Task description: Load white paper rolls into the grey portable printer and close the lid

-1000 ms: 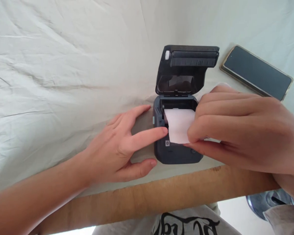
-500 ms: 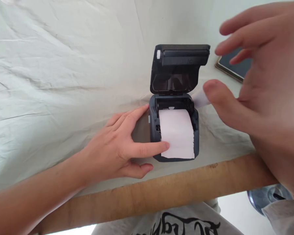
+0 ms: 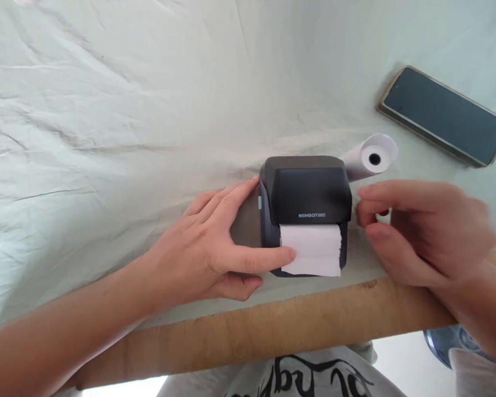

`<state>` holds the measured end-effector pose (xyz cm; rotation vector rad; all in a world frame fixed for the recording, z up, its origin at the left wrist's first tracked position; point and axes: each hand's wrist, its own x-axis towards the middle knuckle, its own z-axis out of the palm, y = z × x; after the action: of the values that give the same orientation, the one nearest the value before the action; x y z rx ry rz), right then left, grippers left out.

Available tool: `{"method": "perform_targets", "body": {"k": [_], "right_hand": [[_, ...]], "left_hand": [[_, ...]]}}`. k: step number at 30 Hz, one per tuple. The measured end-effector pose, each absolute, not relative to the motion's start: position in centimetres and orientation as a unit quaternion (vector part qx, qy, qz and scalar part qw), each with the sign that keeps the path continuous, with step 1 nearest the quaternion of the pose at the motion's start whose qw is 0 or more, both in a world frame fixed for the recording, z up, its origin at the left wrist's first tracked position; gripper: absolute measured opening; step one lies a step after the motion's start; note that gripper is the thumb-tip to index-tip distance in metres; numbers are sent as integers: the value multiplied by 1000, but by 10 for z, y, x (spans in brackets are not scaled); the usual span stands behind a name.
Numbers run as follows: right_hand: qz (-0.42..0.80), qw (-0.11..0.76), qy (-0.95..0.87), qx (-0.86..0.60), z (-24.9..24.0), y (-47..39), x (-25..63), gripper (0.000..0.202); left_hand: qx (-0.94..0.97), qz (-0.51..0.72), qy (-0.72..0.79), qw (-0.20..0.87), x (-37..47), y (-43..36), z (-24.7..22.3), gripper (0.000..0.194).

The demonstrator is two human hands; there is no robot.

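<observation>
A small dark label printer (image 3: 308, 190) stands near the table's front edge, its lid lowered over the paper bay. White paper (image 3: 311, 264) with a ragged right edge comes out from under the lid. My left hand (image 3: 215, 242) has its fingers spread, one fingertip pressing on the paper and others against the printer's left side. Just right of the printer, my right hand (image 3: 430, 231) hovers with curled fingers that are apart and hold nothing. A white paper roll (image 3: 366, 159) lies behind the printer's right side.
A phone (image 3: 446, 118) in a case lies at the back right on the pale, creased cloth (image 3: 107, 110). A wooden strip (image 3: 248, 325) runs along the front edge. Below it are printed fabric (image 3: 289, 380) and part of a blue round object (image 3: 442, 344).
The printer's lid has come down from upright. My right hand has moved down and nearer the front, uncovering the paper roll and the phone. My left hand stays on the paper.
</observation>
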<state>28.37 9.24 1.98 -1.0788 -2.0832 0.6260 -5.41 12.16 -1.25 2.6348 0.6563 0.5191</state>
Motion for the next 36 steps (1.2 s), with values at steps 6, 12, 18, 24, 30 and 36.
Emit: {"method": "perform_targets", "body": {"k": [6, 12, 18, 24, 30, 36], "right_hand": [[244, 344, -846, -325, 11, 108, 273, 22], [263, 354, -856, -268, 9, 110, 279, 24], [297, 363, -841, -271, 5, 108, 280, 22], [288, 366, -833, -299, 8, 106, 276, 21], [289, 351, -843, -287, 13, 110, 276, 18], [296, 324, -853, -280, 15, 113, 278, 22]], "left_hand": [[935, 206, 235, 166, -53, 123, -11, 79], [937, 197, 254, 140, -49, 124, -8, 71], [936, 198, 254, 142, -50, 126, -13, 59], [929, 196, 286, 131, -47, 122, -12, 61], [932, 186, 282, 128, -44, 121, -5, 59], [942, 170, 256, 133, -48, 125, -1, 67]]}}
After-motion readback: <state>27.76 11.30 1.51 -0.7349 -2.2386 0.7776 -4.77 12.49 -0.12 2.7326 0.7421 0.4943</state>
